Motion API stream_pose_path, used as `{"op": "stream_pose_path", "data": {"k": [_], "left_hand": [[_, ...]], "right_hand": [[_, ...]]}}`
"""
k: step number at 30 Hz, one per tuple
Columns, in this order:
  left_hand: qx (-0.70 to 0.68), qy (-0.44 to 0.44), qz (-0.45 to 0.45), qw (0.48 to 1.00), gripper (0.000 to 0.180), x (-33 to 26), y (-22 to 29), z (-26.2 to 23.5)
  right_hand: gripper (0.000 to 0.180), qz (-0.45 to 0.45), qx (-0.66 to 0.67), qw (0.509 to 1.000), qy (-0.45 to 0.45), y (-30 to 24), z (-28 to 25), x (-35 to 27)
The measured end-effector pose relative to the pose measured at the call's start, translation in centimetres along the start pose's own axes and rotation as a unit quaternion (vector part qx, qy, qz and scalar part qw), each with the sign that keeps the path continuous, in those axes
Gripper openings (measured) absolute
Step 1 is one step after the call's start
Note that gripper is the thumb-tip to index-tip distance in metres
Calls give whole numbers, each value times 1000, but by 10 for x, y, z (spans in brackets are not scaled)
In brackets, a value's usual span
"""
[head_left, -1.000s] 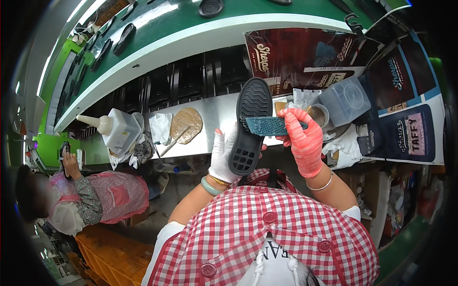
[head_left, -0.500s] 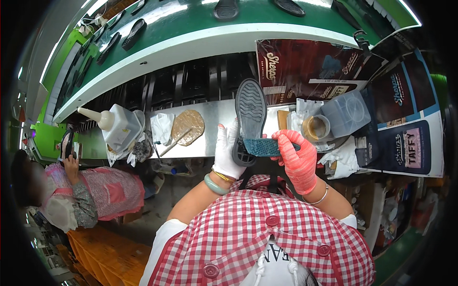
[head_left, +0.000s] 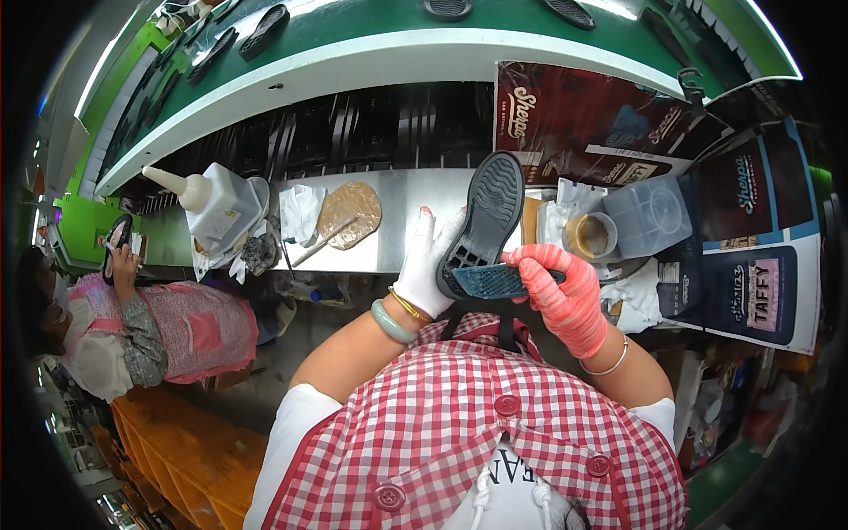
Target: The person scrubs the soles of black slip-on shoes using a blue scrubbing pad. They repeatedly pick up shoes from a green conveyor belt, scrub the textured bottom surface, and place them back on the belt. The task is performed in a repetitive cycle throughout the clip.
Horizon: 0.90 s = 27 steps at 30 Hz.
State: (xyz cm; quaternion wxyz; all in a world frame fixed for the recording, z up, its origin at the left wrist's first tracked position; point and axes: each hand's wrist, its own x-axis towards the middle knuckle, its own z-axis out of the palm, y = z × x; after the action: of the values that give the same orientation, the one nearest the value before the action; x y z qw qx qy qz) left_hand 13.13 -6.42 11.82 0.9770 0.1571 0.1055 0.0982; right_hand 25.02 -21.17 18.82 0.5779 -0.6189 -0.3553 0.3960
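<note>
My left hand [head_left: 430, 269], in a white glove with some bare fingertips, grips a dark shoe sole [head_left: 492, 205] along its left side. The sole leans to the right, its wavy side facing up and an open grid of small cells at the near end. In a red knitted glove, my right hand [head_left: 563, 296] pinches the dark handle of a teal brush [head_left: 486, 282]. The brush lies flat across the near end of the sole and hides part of the grid. Some left fingers are out of sight behind the sole.
On the metal bench [head_left: 406, 221] stand a white squeeze bottle [head_left: 215, 199], a brown patty-like pad [head_left: 350, 217] with a stick on it, a small cup [head_left: 589, 237] and a clear plastic tub [head_left: 649, 216]. Beyond runs a green conveyor [head_left: 371, 19] with soles. A co-worker [head_left: 168, 327] is at left.
The far end of the sole has swung to the right, and my left hand has shifted right with it. The brush has moved slightly right and now tilts down toward its handle less level than before.
</note>
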Motion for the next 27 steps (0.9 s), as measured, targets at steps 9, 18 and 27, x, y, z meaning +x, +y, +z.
{"op": "stream_pose_path", "data": {"k": [9,18,27], "left_hand": [[99,-28,-126,987,84,2,6,0],[120,54,-225,965,78,5,12,13],[157,28,-269,950,67,12,17,-9]], "right_hand": [[25,149,7,983,-105,-39,-13,24],[21,149,-77,968,-186,-48,-4,43],[22,164,-105,959,-209,-48,1,50]]}}
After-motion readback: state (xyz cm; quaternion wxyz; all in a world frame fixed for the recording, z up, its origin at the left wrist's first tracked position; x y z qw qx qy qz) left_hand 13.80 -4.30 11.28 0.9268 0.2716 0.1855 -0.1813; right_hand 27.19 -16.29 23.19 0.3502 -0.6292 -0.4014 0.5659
